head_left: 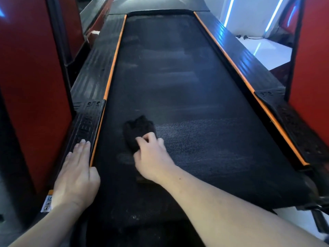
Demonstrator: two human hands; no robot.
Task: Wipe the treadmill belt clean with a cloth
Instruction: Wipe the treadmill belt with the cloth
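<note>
The black treadmill belt (178,82) runs away from me between two orange-edged side rails, with pale dusty smears across its middle. A crumpled black cloth (137,129) lies on the belt's near left part. My right hand (151,155) grips the cloth's near end with curled fingers and presses it onto the belt. My left hand (76,175) rests flat with straight fingers on the left side rail (89,82), its thumb at the belt's edge.
Red upright panels (30,77) stand close on the left, and another red panel (313,56) on the right. The right side rail (252,72) borders a white floor with blue light strips (272,16) and a cable at the back right.
</note>
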